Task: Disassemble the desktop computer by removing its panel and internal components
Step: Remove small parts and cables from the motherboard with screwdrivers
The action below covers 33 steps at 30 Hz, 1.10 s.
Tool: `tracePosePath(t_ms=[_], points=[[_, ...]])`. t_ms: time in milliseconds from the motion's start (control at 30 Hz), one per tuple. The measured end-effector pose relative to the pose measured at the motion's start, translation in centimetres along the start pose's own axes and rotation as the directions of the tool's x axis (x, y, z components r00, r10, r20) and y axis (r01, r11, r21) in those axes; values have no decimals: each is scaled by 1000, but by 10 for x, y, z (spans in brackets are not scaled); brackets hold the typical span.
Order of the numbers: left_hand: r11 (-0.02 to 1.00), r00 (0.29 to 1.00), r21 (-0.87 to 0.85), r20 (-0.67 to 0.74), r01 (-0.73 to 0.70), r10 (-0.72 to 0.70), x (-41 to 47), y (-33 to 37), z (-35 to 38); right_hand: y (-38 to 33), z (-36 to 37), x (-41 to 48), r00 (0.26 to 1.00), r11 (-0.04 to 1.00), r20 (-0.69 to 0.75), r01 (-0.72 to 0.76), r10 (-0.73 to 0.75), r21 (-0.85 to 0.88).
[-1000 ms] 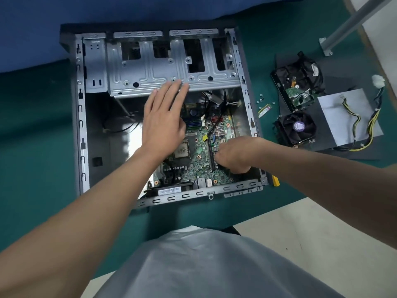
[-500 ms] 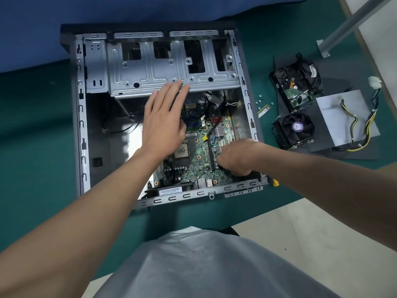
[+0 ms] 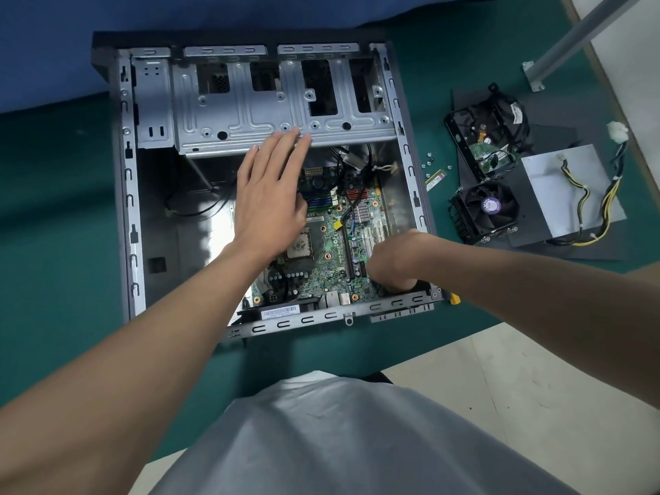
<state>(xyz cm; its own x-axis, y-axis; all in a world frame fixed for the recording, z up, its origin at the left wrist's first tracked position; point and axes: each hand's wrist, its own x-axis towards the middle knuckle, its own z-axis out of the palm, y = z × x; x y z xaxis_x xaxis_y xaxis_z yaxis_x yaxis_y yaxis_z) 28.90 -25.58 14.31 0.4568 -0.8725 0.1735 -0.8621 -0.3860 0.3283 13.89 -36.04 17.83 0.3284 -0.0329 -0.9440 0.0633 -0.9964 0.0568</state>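
Green mat (image 3: 53,244), blue cloth (image 3: 250,8) beyond it; on the mat we list the open computer case (image 3: 128,209), motherboard (image 3: 328,251) inside. Our left hand (image 3: 268,201) lies spread flat, fingertips (image 3: 296,132) touching the drive cage (image 3: 250,126); our right hand (image 3: 393,259) curls down at the motherboard's near right corner, its grip hidden from us.

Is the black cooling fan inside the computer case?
No, the cooling fan lies on the table outside the computer case, to its right, beside the grey power supply.
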Motion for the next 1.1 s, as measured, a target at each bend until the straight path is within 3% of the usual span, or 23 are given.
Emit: tracePosePath(t_ms=[333, 767, 833, 900, 933, 1000, 1033, 1100], points=[[1000, 1000, -2, 12, -20, 20, -1, -2, 0, 4, -3, 3, 997, 1000, 79, -2, -1, 31], [999, 998, -49, -56, -16, 13, -5, 4, 0, -2, -3, 0, 997, 999, 74, -26, 23, 32], [988, 988, -49, -60, -148, 145, -13, 12, 6, -5, -3, 0, 995, 999, 100, -18, 13, 42], [942, 924, -111, 188, -317, 334, -22, 21, 13, -8, -1, 2, 994, 998, 113, 0, -8, 68], [936, 853, -194, 388, -294, 349, -25, 25, 17, -8, 0, 3, 993, 996, 117, 5, -16, 87], [943, 667, -321, 683, -91, 297, -27, 35, 25, -8, 2, 6, 993, 991, 118, -15, -1, 132], [936, 625, -352, 725, -26, 290, -26, 39, 31, -7, 3, 8, 994, 986, 108, -36, 19, 161], [932, 626, -360, 719, -35, 301, -23, 49, 43, -5, 4, 11, 993, 969, 92, -88, 68, 232]])
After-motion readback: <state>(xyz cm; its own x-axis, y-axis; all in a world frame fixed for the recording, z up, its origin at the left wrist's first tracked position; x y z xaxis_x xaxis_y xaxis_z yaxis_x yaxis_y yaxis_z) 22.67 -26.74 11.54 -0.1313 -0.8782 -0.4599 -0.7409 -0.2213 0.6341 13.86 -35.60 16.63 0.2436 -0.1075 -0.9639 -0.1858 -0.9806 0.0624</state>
